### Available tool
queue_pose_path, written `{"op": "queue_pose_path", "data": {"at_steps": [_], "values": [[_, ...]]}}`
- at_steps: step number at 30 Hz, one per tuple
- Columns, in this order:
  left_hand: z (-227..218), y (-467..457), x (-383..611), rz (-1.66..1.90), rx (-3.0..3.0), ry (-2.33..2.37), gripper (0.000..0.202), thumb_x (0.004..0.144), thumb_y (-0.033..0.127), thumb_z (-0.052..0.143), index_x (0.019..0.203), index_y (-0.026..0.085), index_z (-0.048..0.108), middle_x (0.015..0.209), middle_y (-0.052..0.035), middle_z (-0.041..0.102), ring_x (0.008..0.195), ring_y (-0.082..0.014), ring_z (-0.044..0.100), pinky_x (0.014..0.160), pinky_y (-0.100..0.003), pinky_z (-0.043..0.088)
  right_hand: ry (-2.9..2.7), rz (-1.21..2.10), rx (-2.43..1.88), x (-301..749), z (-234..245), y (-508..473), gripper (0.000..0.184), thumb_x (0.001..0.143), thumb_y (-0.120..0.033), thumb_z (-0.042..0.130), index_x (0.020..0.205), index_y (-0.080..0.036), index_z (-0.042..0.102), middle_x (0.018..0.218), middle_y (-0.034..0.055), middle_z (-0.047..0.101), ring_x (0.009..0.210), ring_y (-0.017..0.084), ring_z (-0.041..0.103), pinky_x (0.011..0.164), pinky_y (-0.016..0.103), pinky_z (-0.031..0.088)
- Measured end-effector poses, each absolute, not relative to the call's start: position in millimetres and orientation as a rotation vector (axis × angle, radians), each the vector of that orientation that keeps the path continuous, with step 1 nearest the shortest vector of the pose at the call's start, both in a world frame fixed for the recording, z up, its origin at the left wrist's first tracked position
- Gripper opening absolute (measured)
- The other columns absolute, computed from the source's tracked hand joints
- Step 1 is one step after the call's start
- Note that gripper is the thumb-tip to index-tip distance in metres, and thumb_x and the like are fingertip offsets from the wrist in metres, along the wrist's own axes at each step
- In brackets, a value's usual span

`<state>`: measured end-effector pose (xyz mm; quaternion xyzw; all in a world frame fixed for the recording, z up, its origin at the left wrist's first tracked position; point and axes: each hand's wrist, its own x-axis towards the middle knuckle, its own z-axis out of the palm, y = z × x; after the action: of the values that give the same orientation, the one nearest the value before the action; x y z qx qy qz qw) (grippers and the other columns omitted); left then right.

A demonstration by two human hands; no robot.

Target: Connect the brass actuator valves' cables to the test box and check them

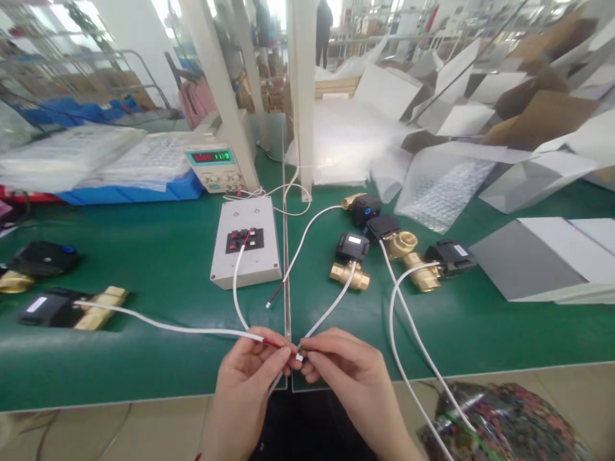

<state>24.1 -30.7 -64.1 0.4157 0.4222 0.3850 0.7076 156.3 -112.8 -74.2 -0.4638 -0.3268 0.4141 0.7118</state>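
Observation:
My left hand (257, 368) is closed on a white cable (192, 330) near its red wire end. That cable runs from a motorized brass valve (98, 307) on the left. A small white connector (299, 357) sits between the fingertips of both hands. My right hand (343, 365) pinches beside it, at the end of another white cable (331, 310) leading from the middle motorized valve (350, 276). Fingers hide how the wire ends meet. A third cable drops from the grey test box (246, 266) and passes behind my left hand.
A power supply (214, 169) with lit digits stands behind the box. More motorized valves (425, 272) lie on the right, their cables hanging over the bench edge. White cartons (542, 256) and bubble wrap (442, 182) stand at the right. A blue tray (134, 192) is at left.

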Motion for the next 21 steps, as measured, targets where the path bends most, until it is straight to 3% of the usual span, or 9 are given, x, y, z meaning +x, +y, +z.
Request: {"op": "queue_pose_path", "data": {"at_steps": [4, 12, 17, 21], "values": [[-67.7, -31.9, 23.6, 0.877, 0.974, 0.845, 0.02, 0.071, 0.025, 0.091, 0.073, 0.017, 0.073, 0.072, -0.0003, 0.068, 0.062, -0.0113, 0.064, 0.061, -0.017, 0.056, -0.715, 0.918, -1.028, 155.1, -73.5, -110.9, 0.019, 0.097, -0.043, 0.084, 0.095, -0.024, 0.086, 0.082, 0.0069, 0.073, 0.065, 0.016, 0.073, 0.062, 0.015, 0.064], [-69.8, -33.0, 20.7, 0.852, 1.048, 0.795, 0.009, 0.079, 0.021, 0.086, 0.076, 0.021, 0.078, 0.073, -0.0001, 0.071, 0.066, -0.0104, 0.068, 0.066, -0.014, 0.057, -0.692, 0.858, -1.082, 153.4, -73.7, -117.7, 0.026, 0.098, -0.045, 0.08, 0.089, -0.021, 0.081, 0.079, 0.004, 0.065, 0.056, 0.011, 0.065, 0.046, 0.01, 0.054], [-64.0, -30.3, 25.3, 0.869, 1.036, 0.73, 0.013, 0.075, 0.017, 0.089, 0.072, 0.021, 0.077, 0.077, 0.0, 0.072, 0.069, -0.0108, 0.07, 0.069, -0.014, 0.059, -0.744, 0.832, -1.095, 155.1, -76.8, -120.5, 0.011, 0.099, -0.033, 0.08, 0.095, -0.023, 0.084, 0.085, 0.0047, 0.068, 0.062, 0.012, 0.069, 0.058, 0.015, 0.062], [-57.2, -29.1, 28.6, 0.814, 0.915, 0.721, 0.019, 0.069, 0.022, 0.094, 0.069, 0.02, 0.076, 0.075, 0.0, 0.072, 0.065, -0.0105, 0.07, 0.066, -0.015, 0.06, -0.746, 0.785, -1.094, 155.5, -77.4, -121.2, 0.01, 0.096, -0.018, 0.076, 0.094, -0.024, 0.083, 0.083, 0.003, 0.067, 0.058, 0.012, 0.066, 0.05, 0.014, 0.057]]}}
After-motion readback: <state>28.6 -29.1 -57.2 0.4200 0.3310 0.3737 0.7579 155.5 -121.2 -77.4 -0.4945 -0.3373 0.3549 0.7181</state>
